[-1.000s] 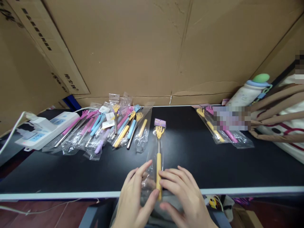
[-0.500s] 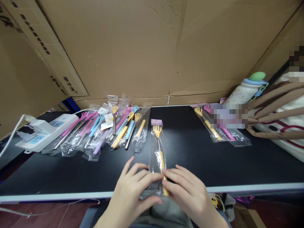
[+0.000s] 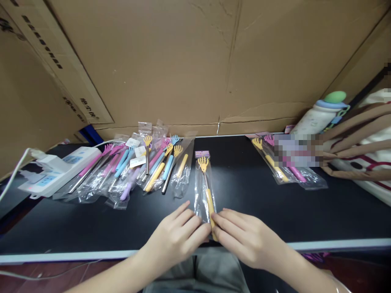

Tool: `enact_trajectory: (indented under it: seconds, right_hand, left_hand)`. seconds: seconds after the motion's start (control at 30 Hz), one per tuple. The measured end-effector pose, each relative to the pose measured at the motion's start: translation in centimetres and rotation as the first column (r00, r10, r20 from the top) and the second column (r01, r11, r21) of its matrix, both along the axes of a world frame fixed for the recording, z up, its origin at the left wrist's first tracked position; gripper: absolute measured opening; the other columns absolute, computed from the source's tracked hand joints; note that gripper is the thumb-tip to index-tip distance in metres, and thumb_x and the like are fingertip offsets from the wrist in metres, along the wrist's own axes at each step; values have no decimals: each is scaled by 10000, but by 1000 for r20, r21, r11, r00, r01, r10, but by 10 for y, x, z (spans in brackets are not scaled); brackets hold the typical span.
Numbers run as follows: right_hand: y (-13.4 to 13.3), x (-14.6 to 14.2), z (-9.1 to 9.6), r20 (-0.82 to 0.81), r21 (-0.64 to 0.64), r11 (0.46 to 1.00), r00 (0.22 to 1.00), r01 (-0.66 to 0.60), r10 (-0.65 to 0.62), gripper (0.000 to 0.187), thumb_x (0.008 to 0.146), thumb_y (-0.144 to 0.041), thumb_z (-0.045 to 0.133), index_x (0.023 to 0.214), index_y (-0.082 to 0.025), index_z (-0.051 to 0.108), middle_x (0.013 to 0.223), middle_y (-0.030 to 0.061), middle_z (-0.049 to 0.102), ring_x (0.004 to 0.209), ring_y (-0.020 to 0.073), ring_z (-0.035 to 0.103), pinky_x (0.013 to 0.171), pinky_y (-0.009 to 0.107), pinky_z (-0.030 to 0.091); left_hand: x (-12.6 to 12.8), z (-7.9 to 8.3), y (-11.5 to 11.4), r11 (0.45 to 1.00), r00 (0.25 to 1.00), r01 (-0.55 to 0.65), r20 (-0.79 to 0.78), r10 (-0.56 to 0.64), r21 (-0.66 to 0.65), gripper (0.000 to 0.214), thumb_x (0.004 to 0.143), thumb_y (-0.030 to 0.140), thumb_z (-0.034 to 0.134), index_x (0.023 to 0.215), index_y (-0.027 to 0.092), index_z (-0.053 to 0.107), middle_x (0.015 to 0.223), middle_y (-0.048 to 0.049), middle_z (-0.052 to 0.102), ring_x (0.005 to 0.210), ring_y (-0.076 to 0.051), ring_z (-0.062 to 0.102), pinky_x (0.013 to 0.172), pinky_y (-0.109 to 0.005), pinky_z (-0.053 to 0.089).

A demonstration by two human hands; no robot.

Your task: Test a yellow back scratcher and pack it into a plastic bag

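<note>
A yellow back scratcher (image 3: 209, 199) with a claw head and metal rod lies in a clear plastic bag (image 3: 199, 203) at the middle of the table, claw pointing away from me. A purple card (image 3: 202, 154) shows at the bag's far end. My left hand (image 3: 181, 234) is closed at the near left edge of the bag, its thumb mostly hidden under the fingers. With closed fingers, my right hand (image 3: 247, 236) grips the lower handle through the plastic from the right.
Several bagged back scratchers (image 3: 155, 177) in mixed colours lie heaped at left, beside a white power strip (image 3: 76, 160). Two more bagged scratchers (image 3: 276, 167) rest at right, near a white bottle (image 3: 317, 118) and a bag with brown straps (image 3: 351, 162). Cardboard (image 3: 165, 69) stands behind the black table (image 3: 259, 203).
The bagged back scratcher has slid slightly away from the table's front edge. Both hands moved forward with it, and my left fingers have drawn in from a wider spread.
</note>
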State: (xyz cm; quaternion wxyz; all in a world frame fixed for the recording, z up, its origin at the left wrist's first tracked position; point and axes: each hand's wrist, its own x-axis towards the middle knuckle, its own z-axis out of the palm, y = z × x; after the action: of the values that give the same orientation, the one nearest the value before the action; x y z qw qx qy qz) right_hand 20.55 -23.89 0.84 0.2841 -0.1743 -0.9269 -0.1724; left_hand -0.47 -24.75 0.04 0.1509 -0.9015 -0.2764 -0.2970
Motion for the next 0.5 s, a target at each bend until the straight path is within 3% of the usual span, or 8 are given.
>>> enact_trajectory:
  seconds: [0.23,0.33,0.5]
  right_hand:
    - [15,4,5,138,68,995,988,-78,68,241,899,-109,399,719,-171,547,779,58,652,749,138,603,788,317,514]
    - [21,4,7,174,83,990,979,-118,102,253,906,-132,403,693,-172,534,769,54,642,720,133,595,789,326,512]
    - [29,3,13,246,83,981,957,-178,153,292,893,-85,360,714,-153,580,755,64,642,685,140,591,772,336,517]
  left_hand:
    - [0,5,12,996,994,49,-96,-41,74,112,900,186,466,886,147,570,651,11,581,595,-128,559,750,-298,525]
    - [-1,7,16,997,991,61,-126,-53,57,123,906,211,468,923,137,565,677,3,596,615,-136,575,739,-304,522]
    - [-2,9,22,997,987,76,-139,-75,-1,135,919,197,441,830,157,535,643,24,562,575,-123,559,707,-286,513]
